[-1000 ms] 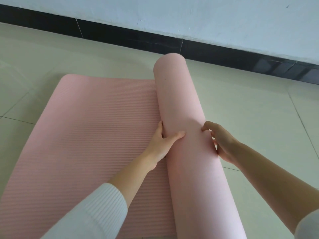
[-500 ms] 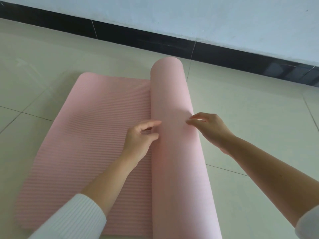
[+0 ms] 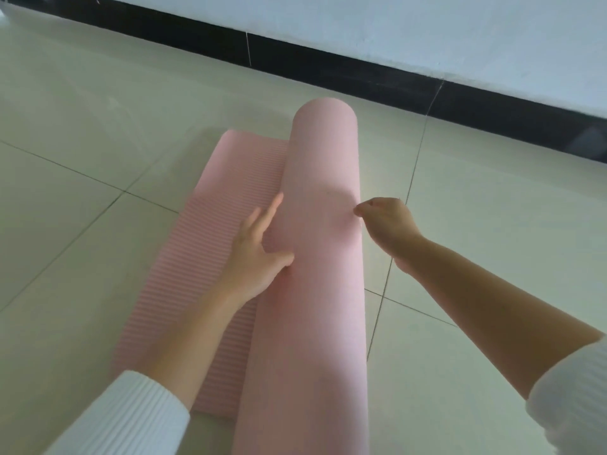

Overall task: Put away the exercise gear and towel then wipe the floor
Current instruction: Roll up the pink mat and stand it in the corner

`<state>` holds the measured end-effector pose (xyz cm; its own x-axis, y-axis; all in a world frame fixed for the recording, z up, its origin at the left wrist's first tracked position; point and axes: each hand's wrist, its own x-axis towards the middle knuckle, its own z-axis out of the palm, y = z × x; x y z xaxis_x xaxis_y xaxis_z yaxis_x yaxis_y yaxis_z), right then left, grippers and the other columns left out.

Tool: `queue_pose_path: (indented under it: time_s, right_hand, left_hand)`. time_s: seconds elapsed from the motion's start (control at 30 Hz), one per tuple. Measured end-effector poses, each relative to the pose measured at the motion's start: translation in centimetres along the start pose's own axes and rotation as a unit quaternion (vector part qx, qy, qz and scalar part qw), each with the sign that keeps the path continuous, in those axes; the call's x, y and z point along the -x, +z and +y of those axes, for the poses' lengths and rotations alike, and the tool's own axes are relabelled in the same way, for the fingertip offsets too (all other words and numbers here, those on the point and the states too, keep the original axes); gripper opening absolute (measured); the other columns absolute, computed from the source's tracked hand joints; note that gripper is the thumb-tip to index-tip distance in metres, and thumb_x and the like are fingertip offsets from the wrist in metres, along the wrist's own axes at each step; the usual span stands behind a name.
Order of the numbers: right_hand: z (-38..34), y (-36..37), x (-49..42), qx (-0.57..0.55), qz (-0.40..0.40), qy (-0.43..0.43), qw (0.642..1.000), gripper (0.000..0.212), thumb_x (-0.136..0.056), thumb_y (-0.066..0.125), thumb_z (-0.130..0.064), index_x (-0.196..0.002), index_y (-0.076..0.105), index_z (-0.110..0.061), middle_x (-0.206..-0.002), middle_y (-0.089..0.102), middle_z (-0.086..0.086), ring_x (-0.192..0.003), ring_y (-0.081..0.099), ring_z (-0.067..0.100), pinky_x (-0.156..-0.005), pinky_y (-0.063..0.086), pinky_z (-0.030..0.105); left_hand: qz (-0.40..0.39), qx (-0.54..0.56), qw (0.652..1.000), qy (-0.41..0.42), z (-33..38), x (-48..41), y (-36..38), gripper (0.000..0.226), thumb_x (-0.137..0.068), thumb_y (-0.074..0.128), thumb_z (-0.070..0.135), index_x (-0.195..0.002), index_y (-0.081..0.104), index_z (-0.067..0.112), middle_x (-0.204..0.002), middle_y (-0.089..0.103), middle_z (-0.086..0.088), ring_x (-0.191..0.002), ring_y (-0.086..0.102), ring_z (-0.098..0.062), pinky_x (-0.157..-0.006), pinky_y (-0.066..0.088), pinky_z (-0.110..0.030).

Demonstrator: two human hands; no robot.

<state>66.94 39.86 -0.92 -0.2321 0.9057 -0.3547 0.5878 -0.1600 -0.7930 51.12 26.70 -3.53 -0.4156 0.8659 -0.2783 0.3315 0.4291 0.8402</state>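
Mat (image 3: 315, 290), pink, lies on the tiled floor (image 3: 476, 224) near the black skirting (image 3: 328, 73), most of it wound into a thick roll, with a ribbed flat stretch left of the roll. Left grip (image 3: 253, 254) is spread, straight fingers and thumb pressed against the roll's left side. Right grip (image 3: 387, 221) is curled closed, touching the roll's right side, holding nothing visible.

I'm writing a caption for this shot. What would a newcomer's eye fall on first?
The big pink mat roll running up the middle of the tiled floor, its ribbed unrolled strip lying flat to its left. Next, the two hands: the left hand flat against the roll's left side, the right hand, curled, at its right.
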Motion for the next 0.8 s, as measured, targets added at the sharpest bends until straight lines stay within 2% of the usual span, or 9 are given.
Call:
queue_pose_path:
  time_s: [0.1, 0.17, 0.3, 0.43, 0.5, 0.57, 0.67, 0.73, 0.8]
  right_hand:
    - [-1.3, 2.7, 1.0, 0.003, -0.044, -0.061, 0.997, 0.026, -0.092, 0.053, -0.023, -0.107, 0.072, -0.015, -0.105, 0.066, -0.002, -0.094, 0.058, 0.019, -0.064, 0.045, 0.02]
    - [-2.6, 4.2, 1.3, -0.016, -0.051, -0.078, 0.996, 0.03, -0.091, 0.054, -0.024, -0.103, 0.07, -0.001, -0.108, 0.066, 0.013, -0.103, 0.06, 0.03, -0.082, 0.051, 0.036]
    - [-4.8, 6.3, 0.8, -0.141, -0.117, -0.041, 0.982, 0.029, -0.087, 0.06, -0.027, -0.105, 0.073, -0.009, -0.107, 0.069, 0.007, -0.104, 0.061, 0.021, -0.082, 0.046, 0.028]
    - [-5.7, 7.4, -0.4, -0.294, -0.13, -0.014, 0.947, 0.021, -0.087, 0.056, -0.008, -0.101, 0.071, -0.005, -0.1, 0.068, 0.006, -0.091, 0.064, 0.021, -0.088, 0.056, 0.04]
    - [-4.9, 8.1, -1.3, -0.26, -0.09, -0.008, 0.961, 0.021, -0.086, 0.056, -0.001, -0.103, 0.068, -0.005, -0.093, 0.063, 0.008, -0.086, 0.061, 0.022, -0.087, 0.057, 0.043]
    - [-3.6, 9.3, -2.0, -0.122, -0.07, -0.012, 0.99, 0.03, -0.085, 0.065, -0.011, -0.115, 0.063, -0.01, -0.101, 0.063, 0.003, -0.092, 0.059, 0.02, -0.091, 0.055, 0.043]
    - [-2.4, 11.3, -2.0, -0.057, -0.117, 0.058, 0.99, 0.073, -0.076, 0.076, -0.048, -0.133, 0.046, -0.013, -0.115, 0.056, 0.001, -0.104, 0.057, 0.02, -0.092, 0.052, 0.043]
    - [-2.3, 12.7, -2.0, -0.066, -0.167, 0.098, 0.979, 0.101, -0.064, 0.074, -0.069, -0.139, 0.039, -0.011, -0.129, 0.05, 0.001, -0.113, 0.054, 0.022, -0.09, 0.053, 0.044]
    - [-2.3, 14.3, -2.2, -0.076, -0.227, 0.121, 0.963, 0.113, -0.052, 0.071, -0.082, -0.134, 0.045, -0.009, -0.132, 0.052, -0.001, -0.115, 0.055, 0.021, -0.09, 0.052, 0.046]
  left_hand:
    - [0.02, -0.03, 0.999, 0.02, -1.7, -0.3, -2.5, 0.066, -0.079, 0.057, 0.004, -0.126, 0.053, 0.051, -0.154, 0.026, 0.009, -0.127, 0.043, -0.002, -0.096, 0.033, -0.01]
    - [0.031, -0.018, 0.999, -0.017, -2.6, -0.9, -3.7, 0.048, -0.08, 0.059, 0.024, -0.127, 0.061, 0.034, -0.15, 0.038, 0.002, -0.132, 0.042, -0.006, -0.111, 0.028, -0.022]
    - [-0.005, -0.089, 0.992, -0.084, -1.8, -1.1, -4.9, 0.083, -0.057, 0.057, 0.083, -0.118, 0.064, 0.028, -0.117, 0.064, 0.008, -0.113, 0.057, -0.015, -0.098, 0.047, -0.039]
    - [0.016, -0.04, 0.996, -0.077, -1.9, -1.8, -7.1, 0.062, -0.062, 0.068, 0.049, -0.121, 0.05, 0.044, -0.127, 0.057, 0.009, -0.112, 0.056, -0.012, -0.098, 0.046, -0.034]
    - [0.02, -0.03, 0.998, -0.051, -2.5, -2.2, -8.9, 0.077, -0.058, 0.066, 0.037, -0.128, 0.043, 0.061, -0.143, 0.044, 0.009, -0.128, 0.046, -0.014, -0.108, 0.037, -0.037]
    - [0.017, -0.029, 0.999, -0.042, -3.5, -2.5, -10.5, 0.071, -0.064, 0.062, 0.024, -0.123, 0.05, 0.061, -0.147, 0.04, 0.012, -0.132, 0.04, -0.007, -0.108, 0.033, -0.027]
    - [0.044, -0.019, 0.997, -0.066, -4.9, -2.7, -12.8, 0.053, -0.077, 0.057, 0.012, -0.113, 0.064, 0.05, -0.108, 0.058, 0.009, -0.1, 0.05, -0.005, -0.071, 0.035, -0.015]
    - [0.079, -0.017, 0.992, -0.097, -5.4, -2.8, -14.1, 0.027, -0.081, 0.06, 0.035, -0.105, 0.067, 0.043, -0.101, 0.057, 0.011, -0.094, 0.048, -0.006, -0.073, 0.036, -0.023]
    - [0.07, -0.03, 0.986, -0.151, -5.8, -2.7, -14.8, 0.039, -0.08, 0.056, 0.062, -0.109, 0.064, 0.037, -0.107, 0.055, 0.014, -0.096, 0.051, -0.009, -0.08, 0.039, -0.03]
